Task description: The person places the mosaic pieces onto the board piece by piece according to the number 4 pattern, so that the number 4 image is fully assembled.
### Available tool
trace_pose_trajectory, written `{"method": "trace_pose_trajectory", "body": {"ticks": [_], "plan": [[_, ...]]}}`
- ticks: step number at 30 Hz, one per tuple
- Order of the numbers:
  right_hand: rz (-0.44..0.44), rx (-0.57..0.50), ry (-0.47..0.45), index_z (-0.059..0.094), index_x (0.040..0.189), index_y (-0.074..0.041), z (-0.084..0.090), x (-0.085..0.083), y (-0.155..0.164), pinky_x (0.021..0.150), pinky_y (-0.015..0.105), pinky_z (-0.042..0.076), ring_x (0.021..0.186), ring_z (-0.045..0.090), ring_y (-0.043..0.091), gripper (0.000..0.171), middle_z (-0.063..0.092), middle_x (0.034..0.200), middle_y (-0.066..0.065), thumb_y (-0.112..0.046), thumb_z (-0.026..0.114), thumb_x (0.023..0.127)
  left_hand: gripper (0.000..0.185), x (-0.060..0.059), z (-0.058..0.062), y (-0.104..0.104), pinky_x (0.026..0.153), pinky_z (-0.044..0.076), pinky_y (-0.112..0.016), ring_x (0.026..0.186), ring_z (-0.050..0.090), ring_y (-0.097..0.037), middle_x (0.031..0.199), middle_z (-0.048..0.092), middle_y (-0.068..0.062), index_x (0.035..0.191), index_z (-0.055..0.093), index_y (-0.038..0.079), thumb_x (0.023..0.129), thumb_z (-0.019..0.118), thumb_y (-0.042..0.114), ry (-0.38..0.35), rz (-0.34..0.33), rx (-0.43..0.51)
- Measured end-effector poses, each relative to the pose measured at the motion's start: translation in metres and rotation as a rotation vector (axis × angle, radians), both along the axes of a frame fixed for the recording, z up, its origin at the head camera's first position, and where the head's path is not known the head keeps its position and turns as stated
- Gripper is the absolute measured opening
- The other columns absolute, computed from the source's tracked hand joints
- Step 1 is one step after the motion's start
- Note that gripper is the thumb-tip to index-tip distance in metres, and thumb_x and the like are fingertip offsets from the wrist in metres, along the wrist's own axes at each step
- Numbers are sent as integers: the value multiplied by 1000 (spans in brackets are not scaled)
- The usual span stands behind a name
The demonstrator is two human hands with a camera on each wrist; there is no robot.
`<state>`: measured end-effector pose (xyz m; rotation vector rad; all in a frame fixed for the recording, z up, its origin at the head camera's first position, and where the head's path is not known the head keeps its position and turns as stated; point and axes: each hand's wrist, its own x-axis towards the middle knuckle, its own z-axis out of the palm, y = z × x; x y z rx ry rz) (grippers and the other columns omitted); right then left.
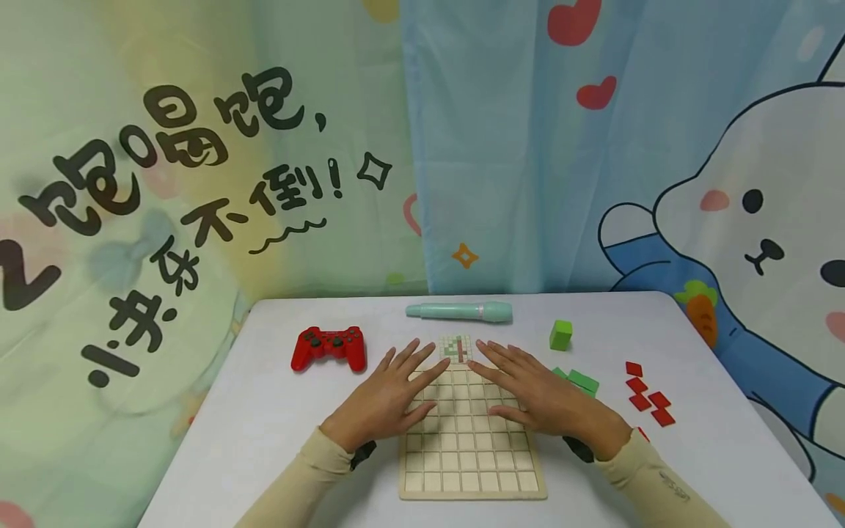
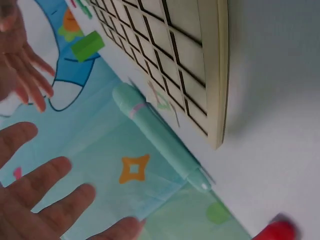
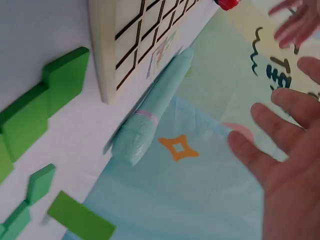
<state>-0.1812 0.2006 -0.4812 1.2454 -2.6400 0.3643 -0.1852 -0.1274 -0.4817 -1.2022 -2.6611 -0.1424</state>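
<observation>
In the head view, a wooden grid board (image 1: 472,447) is lying on the near middle of the white table (image 1: 231,433). The left hand (image 1: 389,400) is resting flat on the left part of the board, and its fingers (image 1: 412,357) are lying straight and spread, holding nothing. The right hand (image 1: 531,392) is resting flat on the right part of the board in the same way, with its fingers (image 1: 491,353) spread and pointing to the far side. Between the fingertips of both hands a small card with a red and green pattern (image 1: 456,349) is lying at the far edge of the board. A red game controller (image 1: 328,347) is sitting to the left, and a mint-green pen-shaped object (image 1: 460,312) is lying at the far side. To the right, a green cube (image 1: 560,334) is standing, green flat pieces (image 1: 581,381) are lying just beside the right hand, and red flat pieces (image 1: 648,394) are lying farther right.

In the left wrist view, the left hand (image 2: 45,200) is showing its spread fingers (image 2: 75,197) near the board (image 2: 200,65) and the mint-green object (image 2: 160,140).

In the right wrist view, the right hand (image 3: 287,165) is showing open, spread fingers (image 3: 250,150), and the green pieces (image 3: 40,112) are lying just beside the board's corner (image 3: 107,60).
</observation>
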Motion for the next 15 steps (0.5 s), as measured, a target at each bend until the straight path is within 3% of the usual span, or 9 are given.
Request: {"method": "trace_pose_trajectory", "body": {"ticks": [2,4,7,11,15], "plan": [[-26,-45,39,41,166,-18,1,0,6,119,55,47,153,50,31,72,43,171,8,-40,69,104,68,3,-3,-6,119,50,-54,154,48,-34,170,44,-10,167,38,26,107,64,41,-49,4,64],[-70,-116,97,49,161,-14,3,-1,14,113,51,54,143,60,29,64,56,162,8,-31,72,103,63,7,-8,-14,115,54,-50,149,55,-32,167,48,-11,165,43,24,107,65,37,-145,18,160],[-176,-290,129,58,152,-10,3,-2,28,107,27,57,127,69,24,53,68,146,8,-10,73,101,54,12,-19,-27,109,58,-48,145,59,-30,162,53,-12,158,53,19,106,68,26,-355,63,380],[-340,-584,36,62,144,-7,-5,-2,43,96,2,46,111,68,10,47,73,129,10,7,66,99,46,16,-37,-40,99,63,-40,137,65,-32,155,60,-11,149,62,14,104,70,14,-574,175,653],[-474,-789,-91,63,141,-5,-22,0,52,86,3,49,103,63,-6,36,73,121,15,3,57,106,43,15,-53,-46,98,61,-31,134,68,-32,152,64,-7,146,64,18,103,71,15,-711,282,810]]}}
